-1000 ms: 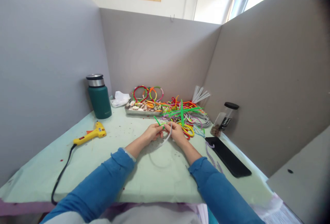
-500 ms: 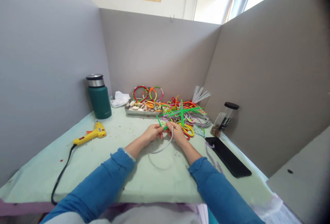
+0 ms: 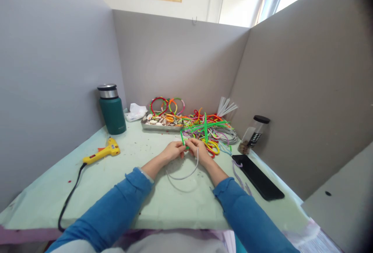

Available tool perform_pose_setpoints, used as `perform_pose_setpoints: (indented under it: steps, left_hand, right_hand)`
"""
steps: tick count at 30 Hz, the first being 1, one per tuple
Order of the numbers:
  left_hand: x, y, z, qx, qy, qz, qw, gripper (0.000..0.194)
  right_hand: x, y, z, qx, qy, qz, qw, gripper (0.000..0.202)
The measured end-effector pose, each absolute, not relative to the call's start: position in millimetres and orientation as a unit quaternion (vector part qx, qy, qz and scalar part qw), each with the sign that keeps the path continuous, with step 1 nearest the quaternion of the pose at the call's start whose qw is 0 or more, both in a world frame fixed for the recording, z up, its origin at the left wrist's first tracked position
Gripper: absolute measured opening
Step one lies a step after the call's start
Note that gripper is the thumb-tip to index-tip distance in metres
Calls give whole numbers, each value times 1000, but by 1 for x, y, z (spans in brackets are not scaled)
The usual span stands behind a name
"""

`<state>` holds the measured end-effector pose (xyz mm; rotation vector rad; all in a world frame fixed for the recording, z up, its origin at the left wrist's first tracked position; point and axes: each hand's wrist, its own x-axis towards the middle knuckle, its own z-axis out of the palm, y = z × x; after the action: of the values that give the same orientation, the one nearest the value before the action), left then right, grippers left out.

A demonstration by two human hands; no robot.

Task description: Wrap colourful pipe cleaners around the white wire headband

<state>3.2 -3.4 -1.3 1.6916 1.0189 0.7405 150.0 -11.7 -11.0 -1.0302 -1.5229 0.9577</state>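
Pale cord (image 3: 189,175) now sags lower btwn. the forearms than in the earlier frames, and the free end of the green pipe cleaner (image 3: 182,136) stands more upright.

L hand (image 3: 173,152): closed, thumb and fingers pinching the green pipe cleaner. R hand (image 3: 198,150): closed, fingertips pinching the pale cord where it meets the pipe cleaner; exact contact is hidden by the fingers. Position of work: btwn. the fingertips of both hands, over the table (image 3: 180,210). Pipe cleaner's free end projects up and away, just beyond L fingertips. Cord exits at R fingers, curves down toward the wearer, then runs L, its end near L wrist.

Surroundings: metal tray w/ shells (image 3: 163,128) beyond the hands, colored rings (image 3: 159,106) behind it. Pipe cleaner pile (image 3: 206,127) beyond R hand, white sticks (image 3: 226,107) at its rear. Yellow glue gun (image 3: 101,154) and green bottle (image 3: 113,115), L side. Clear jar w/ black lid (image 3: 252,136) and black flat slab (image 3: 258,177), R side.
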Motion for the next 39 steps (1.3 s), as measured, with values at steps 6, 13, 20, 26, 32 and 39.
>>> perform_pose_setpoints:
  steps: [6, 13, 20, 26, 32, 39]
  left_hand:
    - [3, -5, 0, 688, 416, 309, 508, 23]
    - [3, -2, -2, 687, 413, 307, 513, 20]
    - [3, -6, 2, 695, 422, 301, 499, 20]
    - [3, -5, 1, 701, 425, 299, 488, 24]
    - [3, -4, -1, 708, 424, 299, 479, 23]
    - [2, -4, -1, 709, 424, 298, 477, 23]
  right_hand:
    - [150, -12, -11, -430, -631, 399, 507, 35]
    - [150, -12, -10, -426, -630, 406, 507, 35]
    - [150, -12, -10, -418, -628, 414, 509, 32]
    - [150, -13, -9, -413, -632, 416, 507, 32]
    - [150, -13, -9, -418, -630, 422, 500, 33]
    - [151, -11, -10, -414, -633, 423, 499, 33]
